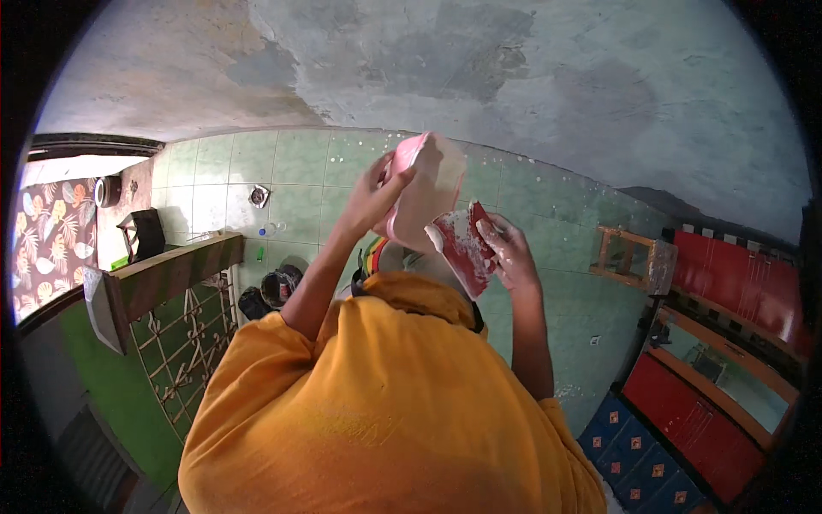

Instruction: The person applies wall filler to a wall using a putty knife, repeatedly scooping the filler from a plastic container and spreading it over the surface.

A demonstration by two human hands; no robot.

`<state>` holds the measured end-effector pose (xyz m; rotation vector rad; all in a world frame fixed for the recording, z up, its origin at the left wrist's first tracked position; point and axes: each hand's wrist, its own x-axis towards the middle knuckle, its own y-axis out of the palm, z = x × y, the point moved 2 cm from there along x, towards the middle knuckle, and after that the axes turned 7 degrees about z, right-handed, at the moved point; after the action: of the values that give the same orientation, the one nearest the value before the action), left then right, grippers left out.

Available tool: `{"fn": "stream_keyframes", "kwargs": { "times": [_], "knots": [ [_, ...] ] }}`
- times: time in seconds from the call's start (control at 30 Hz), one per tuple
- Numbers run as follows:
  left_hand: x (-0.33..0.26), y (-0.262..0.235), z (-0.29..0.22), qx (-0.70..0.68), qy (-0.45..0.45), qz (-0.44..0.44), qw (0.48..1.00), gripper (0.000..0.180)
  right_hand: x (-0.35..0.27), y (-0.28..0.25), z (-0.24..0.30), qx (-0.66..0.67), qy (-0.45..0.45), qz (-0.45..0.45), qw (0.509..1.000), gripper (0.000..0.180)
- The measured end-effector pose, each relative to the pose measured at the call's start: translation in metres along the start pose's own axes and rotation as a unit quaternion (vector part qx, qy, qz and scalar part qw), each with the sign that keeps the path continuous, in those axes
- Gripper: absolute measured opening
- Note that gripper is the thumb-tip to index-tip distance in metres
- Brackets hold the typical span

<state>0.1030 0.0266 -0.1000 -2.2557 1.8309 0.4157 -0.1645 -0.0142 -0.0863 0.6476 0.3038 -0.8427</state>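
My left hand point(387, 190) is closed round the side of a pink plastic tub point(432, 188), which I hold tilted in front of me. A pale, whitish coating shows on the tub's inner side. Just right of it, my right hand point(510, 254) grips a flat dark-red scraper point(464, 244) smeared with white paste. White paste also marks the fingers of that hand. The scraper's top edge is close to the tub's lower right side; whether they touch, I cannot tell. Ahead is a wall point(411, 68) with uneven grey plaster patches.
White specks dot the green tiled floor point(300, 158) along the wall. At left are a small dish point(259, 196), a clear bottle point(272, 230), a wooden beam point(175, 265) and a metal grille point(188, 338). A wooden frame point(623, 255) and red cabinet point(728, 278) stand at right.
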Motion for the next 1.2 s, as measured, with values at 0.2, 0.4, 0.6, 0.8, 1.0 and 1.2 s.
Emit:
{"fn": "stream_keyframes", "kwargs": {
  "times": [0.2, 0.4, 0.6, 0.8, 1.0, 1.2],
  "knots": [
    [-0.048, -0.008, 0.052, -0.089, -0.051, -0.077, 0.992, 0.065, 0.027, -0.022, -0.047, 0.156, -0.040, -0.060, 0.985, 0.039],
    [-0.091, -0.020, 0.102, -0.145, -0.018, -0.185, 0.972, 0.063, 0.097, -0.041, -0.068, 0.113, -0.035, -0.084, 0.989, 0.033],
    [-0.102, -0.052, 0.118, -0.135, -0.017, -0.241, 0.961, 0.065, 0.209, -0.044, -0.125, 0.082, 0.012, -0.036, 0.996, 0.032],
    [-0.090, -0.121, 0.180, -0.168, -0.065, -0.263, 0.948, 0.060, 0.357, -0.007, -0.238, 0.129, 0.047, -0.129, 0.982, 0.037],
    [-0.070, -0.223, 0.232, -0.160, -0.077, -0.276, 0.945, 0.060, 0.543, 0.038, -0.380, 0.278, 0.040, -0.170, 0.945, 0.039],
    [-0.089, -0.318, 0.292, -0.103, -0.129, -0.315, 0.935, 0.065, 0.709, 0.061, -0.463, 0.383, -0.023, -0.223, 0.896, 0.034]
  ]
}}
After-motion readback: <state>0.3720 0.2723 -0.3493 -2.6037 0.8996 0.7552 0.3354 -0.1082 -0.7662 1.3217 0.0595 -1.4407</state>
